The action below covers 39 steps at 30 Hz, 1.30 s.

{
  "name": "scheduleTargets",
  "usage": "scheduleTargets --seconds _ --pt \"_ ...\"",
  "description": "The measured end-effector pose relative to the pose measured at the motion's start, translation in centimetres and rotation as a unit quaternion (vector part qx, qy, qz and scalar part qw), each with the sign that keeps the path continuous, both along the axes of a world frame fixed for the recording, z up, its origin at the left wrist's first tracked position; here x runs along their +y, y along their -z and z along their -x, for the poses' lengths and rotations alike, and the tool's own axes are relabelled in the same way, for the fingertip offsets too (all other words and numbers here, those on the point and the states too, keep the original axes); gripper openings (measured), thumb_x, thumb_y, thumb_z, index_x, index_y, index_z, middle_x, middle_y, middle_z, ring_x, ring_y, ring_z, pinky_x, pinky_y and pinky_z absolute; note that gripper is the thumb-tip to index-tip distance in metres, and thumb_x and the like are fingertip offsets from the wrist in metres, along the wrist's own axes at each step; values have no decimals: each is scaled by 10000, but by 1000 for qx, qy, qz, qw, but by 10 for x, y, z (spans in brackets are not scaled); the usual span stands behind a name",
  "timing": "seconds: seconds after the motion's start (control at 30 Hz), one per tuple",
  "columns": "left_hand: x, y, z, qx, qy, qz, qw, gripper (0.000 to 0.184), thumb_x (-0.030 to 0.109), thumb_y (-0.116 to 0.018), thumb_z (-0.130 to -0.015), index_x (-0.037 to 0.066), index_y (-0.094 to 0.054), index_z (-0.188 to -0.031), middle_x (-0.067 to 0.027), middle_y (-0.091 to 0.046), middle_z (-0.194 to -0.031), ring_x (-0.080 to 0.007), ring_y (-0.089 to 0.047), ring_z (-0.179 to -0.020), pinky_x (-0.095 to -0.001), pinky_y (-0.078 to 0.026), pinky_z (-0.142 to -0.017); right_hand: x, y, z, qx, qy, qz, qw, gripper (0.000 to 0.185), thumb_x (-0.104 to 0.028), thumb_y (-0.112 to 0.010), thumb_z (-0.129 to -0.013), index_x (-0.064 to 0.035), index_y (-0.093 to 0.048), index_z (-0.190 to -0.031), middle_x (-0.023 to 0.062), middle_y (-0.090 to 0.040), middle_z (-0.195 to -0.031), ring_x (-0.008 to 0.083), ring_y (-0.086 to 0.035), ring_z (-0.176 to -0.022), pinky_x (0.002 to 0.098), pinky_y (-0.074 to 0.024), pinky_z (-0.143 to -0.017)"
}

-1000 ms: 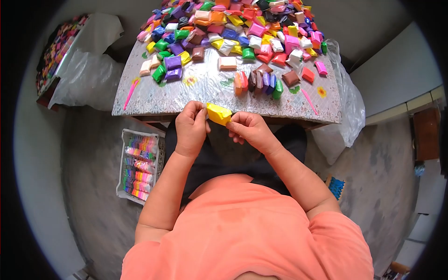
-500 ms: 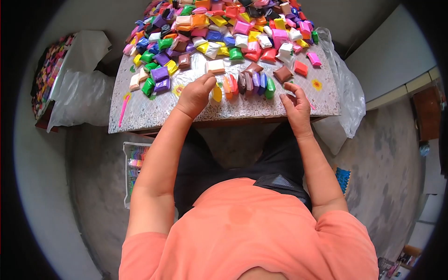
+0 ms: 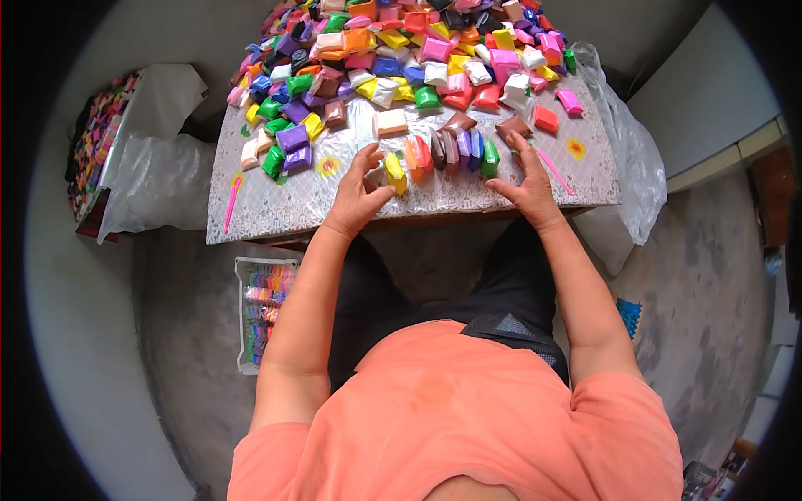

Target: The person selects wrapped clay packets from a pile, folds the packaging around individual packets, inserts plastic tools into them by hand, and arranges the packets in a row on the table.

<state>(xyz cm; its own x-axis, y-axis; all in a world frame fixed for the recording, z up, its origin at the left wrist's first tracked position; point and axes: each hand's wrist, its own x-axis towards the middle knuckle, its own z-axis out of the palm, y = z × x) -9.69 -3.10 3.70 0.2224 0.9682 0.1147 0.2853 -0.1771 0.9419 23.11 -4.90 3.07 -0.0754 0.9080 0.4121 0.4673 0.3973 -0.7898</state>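
Note:
A row of small wrapped clay-like packets stands on edge near the table's front. At its left end is a yellow packet (image 3: 395, 174), then an orange packet (image 3: 412, 156), brownish ones, a blue packet (image 3: 476, 150) and, at the right end, a green packet (image 3: 490, 159). My left hand (image 3: 357, 192) is beside the yellow packet, thumb and fingers apart. Beyond the green packet, my right hand (image 3: 528, 185) is also open, its thumb close to that packet; contact is unclear. Behind the row lie a pale peach packet (image 3: 390, 123) and a brown packet (image 3: 514, 126).
A large heap of coloured packets (image 3: 418, 50) covers the back of the lace-patterned table (image 3: 326, 209). Pink sticks (image 3: 231, 204) lie at left and right. A white basket (image 3: 242, 334) of packets is on the floor; clear plastic bags (image 3: 159, 184) hang at the sides.
My left hand has opened and drawn back from the pale packet to the row's left end. My right hand has moved in toward the green packet. The view has shifted slightly.

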Motion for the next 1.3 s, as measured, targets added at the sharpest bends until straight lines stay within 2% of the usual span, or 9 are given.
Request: scheduleTargets --seconds 0.1,0.13,0.23,0.43,0.57,0.67,0.77,1.07,1.3 --pt "1 14 -9 38 8 -42 998 800 33 -760 -761 51 -368 -1458 -174 -511 -1335 -201 -519 -1192 -310 -490 -929 0 2 -1 7 -1 2 1000 924 -151 -868 -670 -64 -387 -1454 151 -485 -1449 293 -456 -1350 379 -349 -1131" --pt "-1 13 -13 136 -27 -92 986 819 14 -793 -728 67 -391 -1440 -153 -545 -1290 -180 -562 -1125 -291 -491 -918 0 3 -1 11 -1 2 1000 928 -152 -870 -667 -65 -387 -1454 151 -486 -1446 295 -457 -1349 380 -351 -1129" --pt "9 18 -21 89 -62 0 994 765 14 -789 -737 70 -422 -1406 -122 -600 -1199 -175 -604 -1040 -284 -494 -905 0 2 -1 -21 3 0 1000 940 -163 -876 -659 -64 -386 -1455 154 -482 -1444 305 -457 -1347 383 -355 -1128" --pt "26 14 -36 152 -36 -109 982 695 0 -756 -747 67 -451 -1368 -128 -643 -1145 -212 -631 -1057 -325 -497 -923 7 2 4 -41 -16 3 999 957 -198 -881 -661 -69 -379 -1465 170 -472 -1438 322 -450 -1348 387 -359 -1126" --pt "26 0 -40 138 -26 -79 987 771 -35 -756 -696 88 -437 -1387 -135 -624 -1205 -227 -621 -1096 -329 -488 -950 22 2 13 -43 -44 -14 998 963 -229 -885 -663 -67 -381 -1468 180 -479 -1427 327 -457 -1341 388 -374 -1111" --pt "23 -5 -39 97 13 -97 990 859 13 -790 -665 132 -384 -1412 -197 -582 -1225 -367 -576 -1148 -393 -468 -988 24 0 14 -39 -47 2 998 964 -241 -884 -664 -65 -382 -1468 180 -500 -1409 323 -481 -1322 386 -386 -1098" --pt "28 8 -42 -16 32 -131 991 932 -28 -807 -643 114 -363 -1449 -106 -537 -1312 -217 -543 -1185 -330 -457 -1005 23 -2 14 -51 -51 4 997 991 -215 -887 -661 -76 -361 -1490 173 -507 -1418 309 -479 -1330 385 -367 -1114" --pt "40 15 -51 -20 53 -75 996 774 93 -830 -671 73 -470 -1356 -78 -558 -1242 -182 -540 -1156 -308 -449 -994 28 -6 19 -57 -63 -9 996 911 -227 -860 -689 -76 -400 -1461 185 -542 -1371 340 -529 -1273 386 -416 -1065" --pt "37 24 -61 -28 2 -112 993 599 129 -802 -685 63 -544 -1222 -84 -625 -1051 -175 -608 -988 -305 -492 -905 30 -4 16 -50 -97 21 994 865 -196 -847 -680 -70 -442 -1434 174 -551 -1369 344 -533 -1269 385 -429 -1053"
